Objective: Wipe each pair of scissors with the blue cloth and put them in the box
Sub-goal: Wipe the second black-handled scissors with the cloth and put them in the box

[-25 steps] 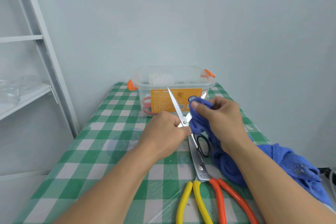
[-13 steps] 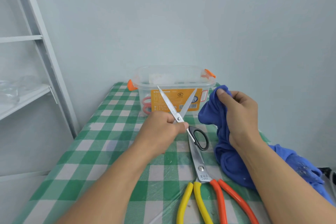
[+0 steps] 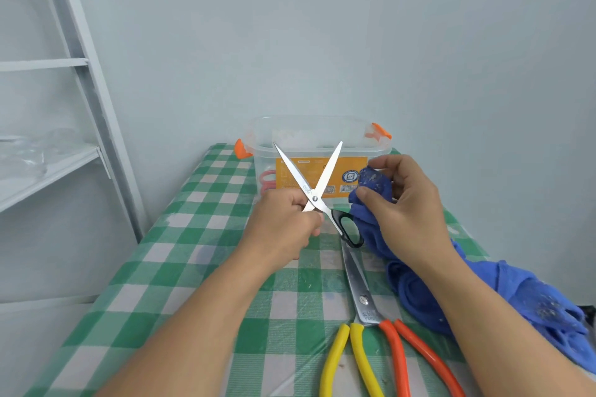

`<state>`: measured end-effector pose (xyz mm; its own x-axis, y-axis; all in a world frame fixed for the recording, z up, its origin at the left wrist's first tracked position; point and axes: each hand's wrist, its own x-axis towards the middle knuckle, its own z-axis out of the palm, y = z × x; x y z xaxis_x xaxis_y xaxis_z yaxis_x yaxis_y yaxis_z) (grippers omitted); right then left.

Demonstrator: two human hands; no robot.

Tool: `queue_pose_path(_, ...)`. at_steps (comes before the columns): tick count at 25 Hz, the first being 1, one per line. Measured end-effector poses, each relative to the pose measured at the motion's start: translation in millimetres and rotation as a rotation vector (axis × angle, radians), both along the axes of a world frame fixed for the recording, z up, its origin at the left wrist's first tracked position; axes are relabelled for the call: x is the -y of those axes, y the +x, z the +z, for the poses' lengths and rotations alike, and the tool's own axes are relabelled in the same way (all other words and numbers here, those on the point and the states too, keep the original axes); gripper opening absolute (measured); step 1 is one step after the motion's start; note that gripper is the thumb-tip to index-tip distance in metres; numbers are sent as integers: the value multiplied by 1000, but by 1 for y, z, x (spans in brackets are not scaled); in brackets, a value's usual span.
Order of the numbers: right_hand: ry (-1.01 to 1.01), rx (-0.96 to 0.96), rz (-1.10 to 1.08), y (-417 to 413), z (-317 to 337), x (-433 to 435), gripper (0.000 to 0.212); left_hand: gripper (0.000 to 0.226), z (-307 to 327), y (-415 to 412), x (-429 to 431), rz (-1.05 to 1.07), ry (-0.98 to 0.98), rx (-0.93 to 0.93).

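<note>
**Wiping the open blades, one at a time**

Nearest on the green-checked tabletop point(image 3: 193, 267) lie shears with yellow and orange handles point(image 3: 364, 300), blades pointing to the far side. I cannot tell whether they are one pair or two stacked. They look to be waiting their turn. Just right of them the blue cloth point(image 3: 419, 293) trails along the right edge and rises into the right hand point(image 3: 409, 203).

Further out, both hands are raised over the tabletop, close together but not touching. The left hand point(image 3: 283, 229) is clamped on the black-handled scissors point(image 3: 314, 199) just below the pivot. One black loop hangs free on the right, and the blades are spread in a wide V with the tips pointing up and away. The right hand pinches a wad of the cloth between thumb and fingers, just right of the blades and apart from them.

To wipe well, I would fold the wad over the right blade near the pivot and draw it toward the tip. The fingers should stay on the flat faces, with the cloth between skin and edge. Then do the left blade. The left hand should hold the spread steady so the blades cannot snap together on the cloth.

Farthest, against the wall, stands the clear box point(image 3: 322, 132) with orange clips, pink-handled scissors point(image 3: 267, 180) already inside. Close the blades before lowering this pair in.
</note>
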<state>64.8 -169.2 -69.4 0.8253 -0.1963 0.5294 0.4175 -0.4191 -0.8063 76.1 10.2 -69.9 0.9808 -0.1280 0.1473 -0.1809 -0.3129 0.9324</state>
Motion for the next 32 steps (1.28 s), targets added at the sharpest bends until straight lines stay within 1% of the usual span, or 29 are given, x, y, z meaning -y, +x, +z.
queue_pose_path(2,-64,-23,-86,3,-3,1,33,5,1,0,-1,6,-30,-10)
queue_pose_path(4,-36,-26,-134,4,-4,2,32,8,0,0,-1,-3,-57,-18)
queue_pose_path(7,6,-69,-88,3,-4,-3,27,12,2,-2,0,-26,-102,-10)
queue_pose_path(9,-21,-122,-49,1,-7,-7,25,16,3,-3,1,-56,-139,-9)
queue_pose_path(11,-23,-135,-17,2,-9,-9,25,24,5,-4,1,-98,-194,-22)
queue_pose_path(14,56,-141,29,2,-8,-12,28,35,9,-7,-1,-223,-347,-80)
queue_pose_path(16,78,-136,13,2,-6,-13,28,38,12,-8,-1,-281,-427,-127)
queue_pose_path(19,129,-112,-18,1,-4,-11,27,37,13,-10,0,-292,-463,-179)
queue_pose_path(22,174,-45,-79,2,-1,-5,25,34,16,-12,-1,-254,-496,-235)
queue_pose_path(23,184,-23,-93,1,0,-5,24,34,17,-12,-3,-237,-541,-266)
queue_pose_path(25,219,11,-101,-1,3,-6,19,42,18,-12,-5,-244,-711,-329)
queue_pose_path(26,240,30,-105,-1,3,-6,17,45,18,-13,-5,-273,-810,-352)
queue_pose_path(28,279,74,-128,-2,5,-5,15,42,16,-16,0,-357,-972,-368)
queue_pose_path(30,311,111,-150,-3,7,-5,15,37,13,-18,8,-386,-1042,-343)
queue_pose_path(32,343,129,-156,-2,7,-6,16,27,11,-19,17,-336,-1015,-300)
